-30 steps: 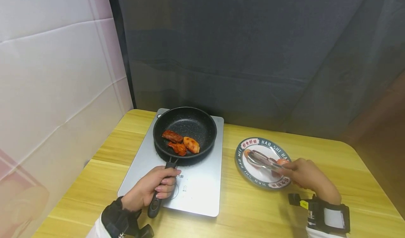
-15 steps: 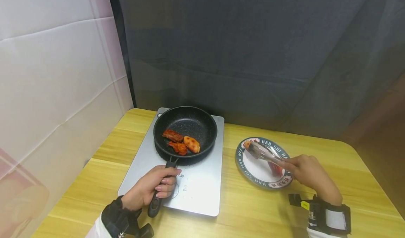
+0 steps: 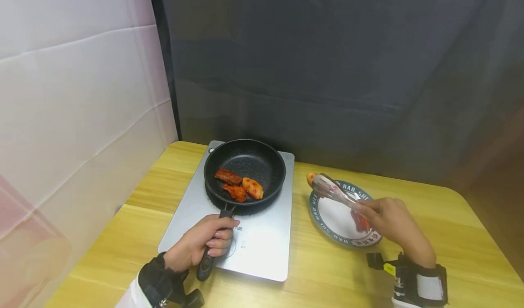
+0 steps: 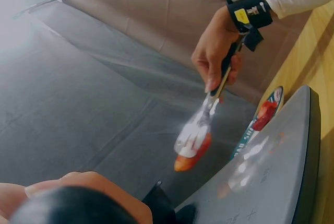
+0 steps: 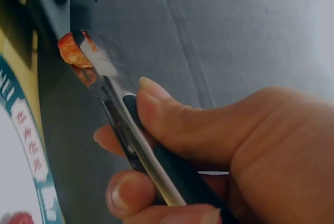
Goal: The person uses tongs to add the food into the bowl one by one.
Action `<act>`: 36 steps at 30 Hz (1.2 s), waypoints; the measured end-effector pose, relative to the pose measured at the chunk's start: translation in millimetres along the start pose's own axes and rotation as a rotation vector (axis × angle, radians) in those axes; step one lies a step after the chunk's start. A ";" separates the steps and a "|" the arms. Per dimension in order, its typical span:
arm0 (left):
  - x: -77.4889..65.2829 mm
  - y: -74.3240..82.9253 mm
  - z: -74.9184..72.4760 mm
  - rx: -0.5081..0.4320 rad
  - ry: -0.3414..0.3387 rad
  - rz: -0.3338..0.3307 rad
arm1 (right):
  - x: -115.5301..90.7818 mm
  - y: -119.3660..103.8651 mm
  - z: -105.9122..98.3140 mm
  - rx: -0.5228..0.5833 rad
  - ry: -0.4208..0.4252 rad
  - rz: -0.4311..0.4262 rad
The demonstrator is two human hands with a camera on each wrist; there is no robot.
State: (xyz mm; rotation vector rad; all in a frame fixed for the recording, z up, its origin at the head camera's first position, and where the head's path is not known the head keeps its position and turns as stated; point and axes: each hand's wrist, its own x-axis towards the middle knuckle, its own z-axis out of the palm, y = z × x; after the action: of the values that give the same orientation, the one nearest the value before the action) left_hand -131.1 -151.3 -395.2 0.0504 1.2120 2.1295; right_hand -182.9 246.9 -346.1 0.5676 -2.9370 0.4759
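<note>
My left hand (image 3: 204,242) grips the black handle (image 3: 204,269) of a frying pan (image 3: 247,155). In the pan lie a dark red-brown meat strip (image 3: 228,177), a small reddish chicken piece (image 3: 234,192) and a golden-orange browned piece (image 3: 252,188). Over at the right, my right hand (image 3: 393,221) holds metal tongs (image 3: 331,189) with dark grips (image 5: 169,169). Pinched in their tips is an orange browned food piece (image 4: 185,164), largely covered by the tongs, raised over the plate's far left rim. Red meat (image 3: 360,220) lies on the plate (image 3: 323,227), partly behind my right hand.
Beneath the pan is a silver induction cooktop (image 3: 266,244) on the yellow wooden table (image 3: 315,276). A dark curtain (image 3: 307,80) rises behind the table, and a pale cloth wall (image 3: 82,103) stands at the left.
The tongs have lifted the orange browned piece from the plate and moved it up and left past the rim. My left hand stays on the pan handle. The head view has shifted slightly.
</note>
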 end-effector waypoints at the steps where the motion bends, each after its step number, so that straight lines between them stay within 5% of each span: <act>1: 0.5 -0.3 -0.1 0.002 -0.001 0.000 | 1.4 -2.8 -0.5 0.004 0.005 -0.012; 11: 2.2 0.9 -0.3 0.028 -0.007 0.021 | 40.4 -45.2 -15.4 0.085 -0.055 -0.076; 20: 2.3 -1.3 -1.5 0.016 -0.024 0.012 | 96.1 -80.1 -1.7 0.182 -0.185 -0.126; 36: 3.5 -3.5 0.2 0.033 0.051 0.023 | 149.5 -124.8 24.3 0.090 -0.248 -0.273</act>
State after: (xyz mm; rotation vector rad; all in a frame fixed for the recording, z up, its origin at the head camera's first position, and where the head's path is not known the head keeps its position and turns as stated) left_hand -131.8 -148.0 -398.8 0.0243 1.2824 2.1422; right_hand -274.9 77.6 -308.7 1.0941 -3.0054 0.5411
